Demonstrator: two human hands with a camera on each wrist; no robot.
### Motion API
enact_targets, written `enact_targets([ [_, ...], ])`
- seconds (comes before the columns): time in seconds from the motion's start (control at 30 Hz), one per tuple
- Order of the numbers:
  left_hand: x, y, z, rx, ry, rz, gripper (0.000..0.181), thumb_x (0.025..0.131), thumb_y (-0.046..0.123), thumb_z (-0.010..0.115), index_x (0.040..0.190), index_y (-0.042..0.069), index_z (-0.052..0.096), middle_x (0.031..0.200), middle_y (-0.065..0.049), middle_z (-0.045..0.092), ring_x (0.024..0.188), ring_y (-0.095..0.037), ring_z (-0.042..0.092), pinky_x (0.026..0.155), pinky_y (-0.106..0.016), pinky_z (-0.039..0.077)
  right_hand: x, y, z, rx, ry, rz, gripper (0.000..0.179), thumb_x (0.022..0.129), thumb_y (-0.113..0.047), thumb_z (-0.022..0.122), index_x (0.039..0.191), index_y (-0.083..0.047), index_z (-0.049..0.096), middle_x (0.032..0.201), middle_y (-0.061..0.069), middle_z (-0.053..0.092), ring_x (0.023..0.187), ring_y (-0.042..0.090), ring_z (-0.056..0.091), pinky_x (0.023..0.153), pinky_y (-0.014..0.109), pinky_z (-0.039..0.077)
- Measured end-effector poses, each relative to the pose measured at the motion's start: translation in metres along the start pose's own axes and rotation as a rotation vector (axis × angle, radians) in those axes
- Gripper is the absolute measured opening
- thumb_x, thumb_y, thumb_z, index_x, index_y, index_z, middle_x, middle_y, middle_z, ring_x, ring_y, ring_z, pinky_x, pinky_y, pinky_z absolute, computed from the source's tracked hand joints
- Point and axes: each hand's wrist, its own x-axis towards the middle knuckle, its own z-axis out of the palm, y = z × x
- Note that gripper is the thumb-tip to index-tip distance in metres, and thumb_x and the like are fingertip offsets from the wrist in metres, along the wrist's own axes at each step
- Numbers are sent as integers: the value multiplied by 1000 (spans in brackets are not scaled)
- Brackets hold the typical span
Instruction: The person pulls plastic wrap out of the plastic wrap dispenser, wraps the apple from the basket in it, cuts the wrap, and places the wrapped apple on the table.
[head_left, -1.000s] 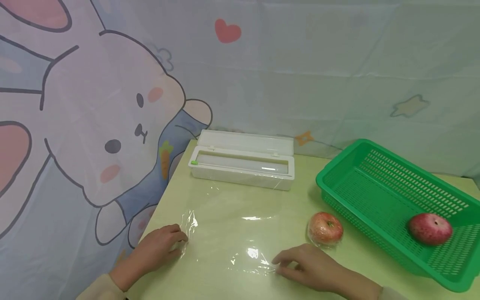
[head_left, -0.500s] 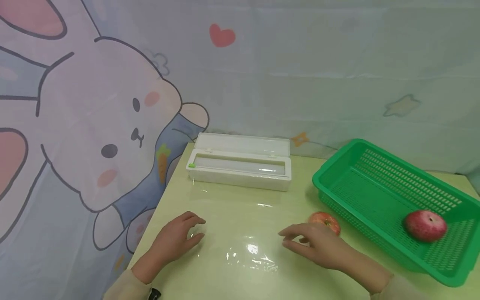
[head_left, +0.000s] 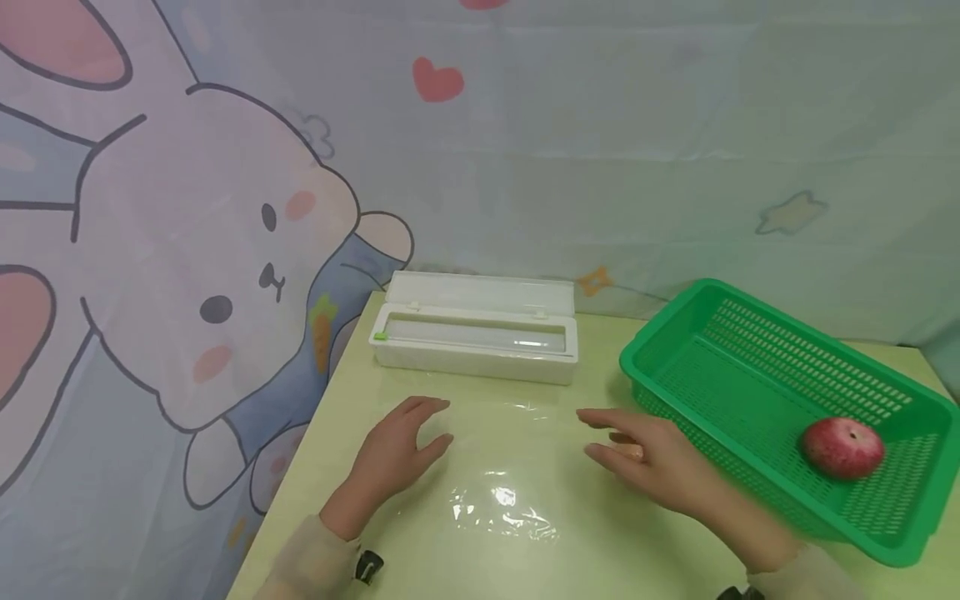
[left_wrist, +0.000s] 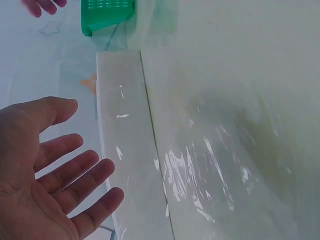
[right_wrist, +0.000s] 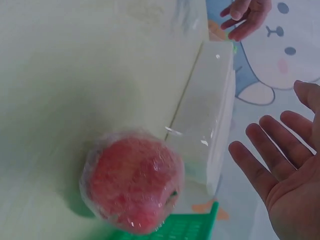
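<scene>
My left hand (head_left: 397, 450) hovers over the left part of the table, fingers spread and nothing in them. Across from it, my right hand (head_left: 660, 458) also holds nothing; its relaxed fingers cover most of a red apple in the head view. The right wrist view shows that apple (right_wrist: 132, 182) wrapped in clear film, resting on the tabletop. Between and below my hands, a sheet of cling film (head_left: 502, 508) lies flat, glinting. It reaches toward a white cling film box (head_left: 472, 357), whose lid (head_left: 480, 292) stands raised behind a roll.
A green plastic basket (head_left: 720, 408) stands on the right of the pale yellow table (head_left: 525, 575). Inside it lies a dark red apple-like fruit (head_left: 842, 448). A curtain with a cartoon rabbit (head_left: 210, 250) hangs behind and along the left table edge.
My left hand has let go of the film's edge and moved up and right. The right hand has left the film and risen, now covering the wrapped apple. The view has shifted slightly.
</scene>
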Motion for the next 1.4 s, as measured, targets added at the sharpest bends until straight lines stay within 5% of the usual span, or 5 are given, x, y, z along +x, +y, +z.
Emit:
enact_targets([
  [0.3,14,15,15,-151,-28,-2,50,99,25,78,146,13,65,148,-8,64,138,-29,60,112,-51,51,-9,14,-33,-131,112,-111,55,92,-3,82,144,-3,65,138,13,71,123,-5,61,96,12,52],
  [0.43,16,21,22,-176,-5,21,51,99,24,78,146,12,64,147,-8,64,132,-28,64,109,-51,53,-15,20,-52,-156,98,-59,61,93,-7,83,149,-6,61,143,14,68,125,6,66,97,9,51],
  [0.6,16,27,29,-235,12,35,52,98,21,78,147,10,63,147,-9,65,129,-30,66,106,-52,55,-26,26,-85,-225,31,87,65,101,-19,77,159,-10,51,152,18,61,118,43,71,93,40,63],
  [0.77,14,29,36,-293,-14,-1,54,99,21,78,149,12,61,149,-7,63,130,-28,65,106,-50,55,-35,38,-118,-263,-14,195,68,104,-24,73,162,-5,43,157,27,51,122,57,64,89,62,60],
  [1.4,8,38,62,-409,-50,-34,58,99,19,77,153,11,57,152,-9,61,134,-29,64,111,-50,53,-56,118,-186,-525,-167,365,76,104,-35,71,152,17,42,148,46,46,130,64,49,101,73,46],
])
